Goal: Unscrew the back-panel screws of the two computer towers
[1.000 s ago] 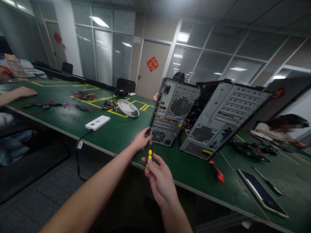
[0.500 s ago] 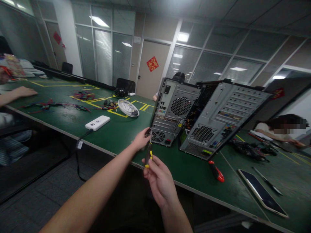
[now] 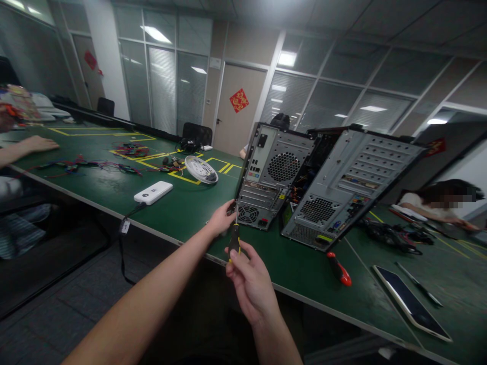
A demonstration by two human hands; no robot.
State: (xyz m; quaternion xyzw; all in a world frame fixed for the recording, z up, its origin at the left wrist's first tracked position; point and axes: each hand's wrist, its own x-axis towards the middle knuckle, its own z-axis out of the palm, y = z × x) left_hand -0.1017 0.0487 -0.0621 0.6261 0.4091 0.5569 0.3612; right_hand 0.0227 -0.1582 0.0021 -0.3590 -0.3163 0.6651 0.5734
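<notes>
My right hand grips the black and yellow handle of a screwdriver between thumb and fingers. The screwdriver points upward, its shaft reaching the lower left rear edge of a computer tower. At that same edge, my left hand has its fingers closed around the corner of the tower; the fingertips are partly hidden. Whether the screwdriver's tip sits in a screw is too small to tell. To the right stands a second computer tower, its rear also facing me.
A red and black tool handle, a phone and a pen lie right. Left are a white power bank with a cable, a white basket and wired parts. Other people sit at both ends of the green table.
The screwdriver's handle has turned a little in my right hand, so its yellow marks show differently. My left hand and both towers have stayed in place.
</notes>
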